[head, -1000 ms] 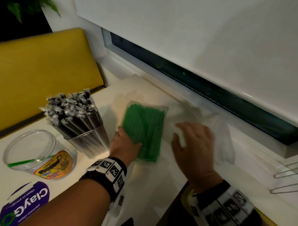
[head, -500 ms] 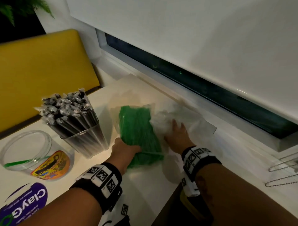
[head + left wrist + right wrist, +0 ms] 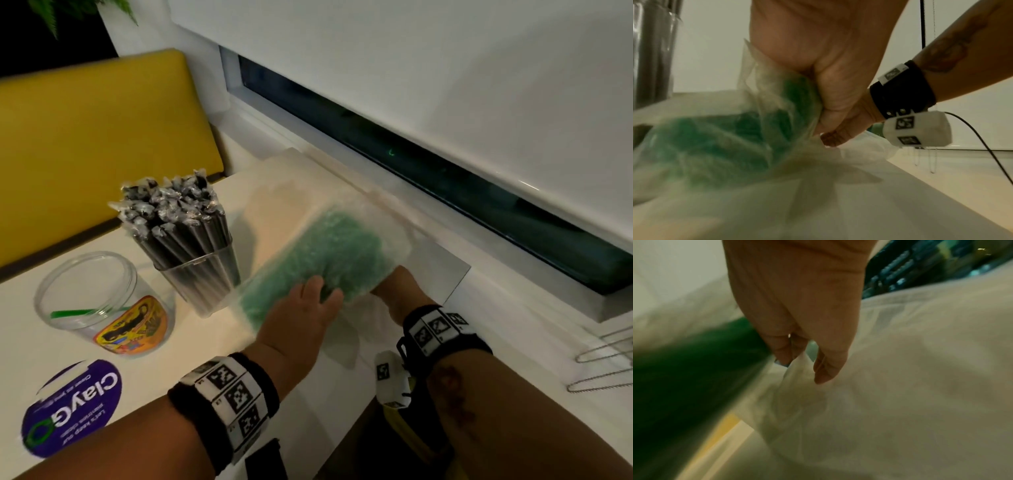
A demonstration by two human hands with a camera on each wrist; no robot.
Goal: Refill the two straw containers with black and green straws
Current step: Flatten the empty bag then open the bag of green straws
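On the white table [image 3: 308, 394], near the window ledge, a clear plastic bag of green straws [image 3: 329, 253] is held by both hands, tilted w/ its far end raised toward the window. The left hand [image 3: 301, 325] is closed on the bag's near end: in the left-wrist view the thumb and curled fingers [image 3: 836, 136] are seen bunching the plastic over the green bundle [image 3: 719, 138]. The right hand [image 3: 397, 291] is tucked under the bag's right side; in the right-wrist view its fingertips [image 3: 826, 369] are pinched on a fold of loose clear plastic [image 3: 797, 369], green straws [image 3: 684, 378] blurred just to the left. Bag detail is smeared by motion blur.

Just left of the bag, a clear container [image 3: 202, 274] is packed w/ wrapped black straws [image 3: 174, 212], upright. Further left, a 2nd clear round container [image 3: 92, 294] w/ an orange label is seen, only one green straw [image 3: 72, 312] lying inside. A purple "ClayGo" sticker [image 3: 72, 407] is seen on the table's near-left corner. A yellow seat back [image 3: 96, 137] is behind the table; thin wire loops [image 3: 603, 363] lie at the far right.
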